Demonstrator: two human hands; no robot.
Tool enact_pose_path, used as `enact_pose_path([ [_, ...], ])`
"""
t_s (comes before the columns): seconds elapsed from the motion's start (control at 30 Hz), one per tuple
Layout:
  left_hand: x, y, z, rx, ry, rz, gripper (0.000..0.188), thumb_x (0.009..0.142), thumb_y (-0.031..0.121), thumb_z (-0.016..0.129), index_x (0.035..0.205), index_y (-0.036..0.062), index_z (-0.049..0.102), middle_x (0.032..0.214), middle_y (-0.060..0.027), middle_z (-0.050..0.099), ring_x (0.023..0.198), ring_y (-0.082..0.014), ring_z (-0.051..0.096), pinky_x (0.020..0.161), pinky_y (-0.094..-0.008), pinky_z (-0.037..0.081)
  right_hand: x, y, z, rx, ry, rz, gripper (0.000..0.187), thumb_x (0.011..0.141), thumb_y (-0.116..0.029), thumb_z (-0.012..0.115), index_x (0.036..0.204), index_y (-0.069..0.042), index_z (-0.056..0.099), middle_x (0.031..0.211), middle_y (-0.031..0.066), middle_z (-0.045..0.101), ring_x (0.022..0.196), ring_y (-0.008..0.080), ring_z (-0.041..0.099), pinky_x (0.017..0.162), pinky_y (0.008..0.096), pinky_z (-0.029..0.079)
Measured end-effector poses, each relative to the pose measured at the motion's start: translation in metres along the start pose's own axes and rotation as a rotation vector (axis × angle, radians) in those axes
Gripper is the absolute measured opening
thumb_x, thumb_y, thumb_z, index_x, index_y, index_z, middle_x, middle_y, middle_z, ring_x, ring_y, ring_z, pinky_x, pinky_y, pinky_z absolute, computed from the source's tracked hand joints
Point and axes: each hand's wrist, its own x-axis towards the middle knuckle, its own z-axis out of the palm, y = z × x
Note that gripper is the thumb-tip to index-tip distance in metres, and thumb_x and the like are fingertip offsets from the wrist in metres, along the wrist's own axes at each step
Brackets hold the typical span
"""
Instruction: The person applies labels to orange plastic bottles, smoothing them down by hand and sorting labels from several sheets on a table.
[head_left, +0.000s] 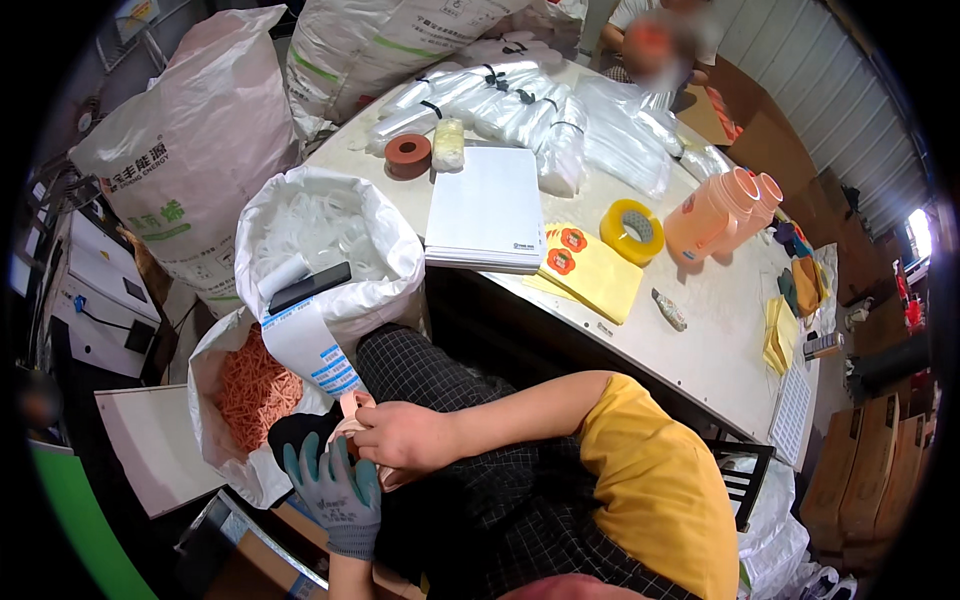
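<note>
In my lap are my two hands, close together. My left hand (336, 495), in a grey and teal coated glove, curls around a peach-coloured plastic piece (351, 408), mostly hidden by my fingers. My bare right hand (405, 438) pinches the same piece from the right. Just beyond them, a strip of labels (312, 346) with blue print hangs from a white roll (282, 275). The roll and a black flat bar-shaped object (310, 287) rest on a white sack (405, 255) of clear plastic parts. A second sack (208, 400) holds many peach-coloured sticks (258, 390).
On the table (715, 350) lie a stack of white boards (485, 205), yellow bags (595, 283), a tape roll (632, 232), a brown spool (408, 156) and bundled clear bags (500, 95). Peach bottles (712, 215) stand right. Large sacks (195, 150) stand left; a person (640, 30) sits beyond.
</note>
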Motion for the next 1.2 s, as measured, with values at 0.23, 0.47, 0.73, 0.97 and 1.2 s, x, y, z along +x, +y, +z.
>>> enact_pose_path([
  [0.23,0.020,0.005,-0.019,0.148,-0.211,-0.062,0.029,0.086,0.026,0.069,0.108,0.0067,0.071,0.108,-0.0145,0.062,0.109,-0.0384,0.056,0.112,-0.0602,0.037,-0.004,0.003,0.018,-0.071,-0.040,-0.011,0.032,0.077,-0.036,0.074,0.088,-0.006,0.073,0.108,0.0098,0.066,0.103,0.0291,0.061,0.095,0.0457,0.052],
  [0.47,0.046,-0.006,-0.011,0.177,-0.255,-0.021,0.017,0.079,0.025,0.076,0.085,0.0109,0.070,0.099,-0.0107,0.060,0.101,-0.0337,0.059,0.091,-0.0493,0.048,-0.012,0.002,-0.002,-0.070,-0.060,0.017,0.032,0.076,-0.033,0.077,0.093,-0.007,0.071,0.112,0.0085,0.067,0.107,0.0261,0.062,0.088,0.0388,0.056],
  [0.73,0.030,-0.063,0.021,-0.725,0.090,-0.303,0.033,0.085,0.008,0.084,0.114,0.0033,0.071,0.112,-0.0125,0.072,0.100,-0.0262,0.071,0.092,-0.0391,0.055,-0.014,0.012,-0.029,0.328,0.238,0.099,0.043,0.077,-0.018,0.088,0.113,-0.009,0.067,0.111,0.0104,0.066,0.099,0.0354,0.067,0.087,0.0442,0.055],
  [0.97,0.059,-0.166,0.115,-1.227,0.024,-0.743,0.083,0.091,0.009,0.080,0.160,-0.0017,0.034,0.151,-0.0165,0.057,0.131,-0.0224,0.060,0.112,-0.0346,0.047,-0.009,0.051,0.014,0.418,0.280,0.876,0.059,0.085,-0.015,0.084,0.134,0.004,0.057,0.129,0.0191,0.065,0.121,0.0280,0.063,0.106,0.0398,0.050],
  [1.2,0.065,-0.114,0.087,-1.216,-0.168,-0.745,0.090,0.085,0.020,0.089,0.156,-0.0042,0.039,0.135,-0.0164,0.067,0.117,-0.0191,0.067,0.096,-0.0302,0.057,0.013,0.109,0.051,1.062,0.370,1.024,0.030,0.093,0.003,0.072,0.123,0.006,0.066,0.117,0.0126,0.074,0.107,0.0171,0.070,0.097,0.0300,0.055],
])
